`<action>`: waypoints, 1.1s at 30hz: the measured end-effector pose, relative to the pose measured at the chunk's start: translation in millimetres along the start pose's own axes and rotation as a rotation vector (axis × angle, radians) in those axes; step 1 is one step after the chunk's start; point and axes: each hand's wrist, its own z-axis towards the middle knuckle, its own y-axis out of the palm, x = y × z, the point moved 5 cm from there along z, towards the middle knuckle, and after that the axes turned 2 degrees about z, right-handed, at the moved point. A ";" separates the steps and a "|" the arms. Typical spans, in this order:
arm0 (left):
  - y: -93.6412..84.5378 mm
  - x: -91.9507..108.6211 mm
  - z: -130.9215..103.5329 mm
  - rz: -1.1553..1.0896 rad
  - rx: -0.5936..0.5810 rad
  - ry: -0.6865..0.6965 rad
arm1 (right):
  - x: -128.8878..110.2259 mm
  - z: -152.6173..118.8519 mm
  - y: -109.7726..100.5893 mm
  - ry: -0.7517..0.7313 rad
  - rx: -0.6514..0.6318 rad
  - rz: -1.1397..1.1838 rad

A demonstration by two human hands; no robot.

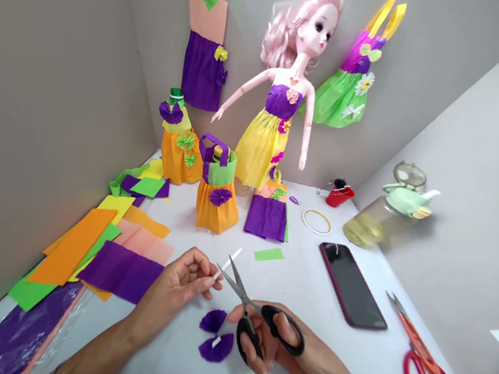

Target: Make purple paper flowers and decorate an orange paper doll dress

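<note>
From the left hand (188,275) juts a slim white strip (226,265).

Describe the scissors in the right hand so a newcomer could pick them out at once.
From the pink-haired doll at the back, come down toward the viewer to the right hand. It holds the scissors, blades open at a white strip. They are black-handled, unlike the red-handled pair lying at far right.
</note>
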 end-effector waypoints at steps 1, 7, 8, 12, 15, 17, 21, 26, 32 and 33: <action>0.2 0.0 0.1 0.007 -0.002 0.002 | -0.1 -0.4 -0.2 0.000 -0.003 -0.009; -0.8 -1.1 0.1 0.039 0.012 0.003 | 4.4 -0.6 -1.2 0.036 -0.042 -0.012; -1.2 -1.3 -0.1 0.038 0.015 0.004 | 4.9 -0.4 -1.7 0.033 -0.044 -0.011; -0.4 -2.5 -0.6 0.009 0.000 -0.020 | 5.6 0.3 -4.0 0.026 -0.033 0.001; 2.4 -1.2 -0.6 0.009 -0.027 -0.026 | 4.1 1.2 -3.2 0.026 -0.032 -0.001; 4.1 -0.4 -1.0 0.020 -0.039 -0.024 | 2.5 2.0 -2.0 0.016 -0.029 -0.004; 4.3 -0.6 -1.9 0.036 -0.036 -0.019 | 4.3 2.9 -1.5 0.014 -0.021 0.036; 1.2 -0.7 -2.2 0.081 0.005 -0.010 | 10.0 2.7 -4.1 0.016 -0.020 0.058; 0.0 -0.2 -5.7 0.160 -0.013 -0.014 | 5.6 3.1 -3.1 0.001 0.001 -0.069; -0.4 -1.0 -6.1 0.157 -0.008 -0.022 | 4.1 3.4 -2.6 -0.008 0.006 -0.094</action>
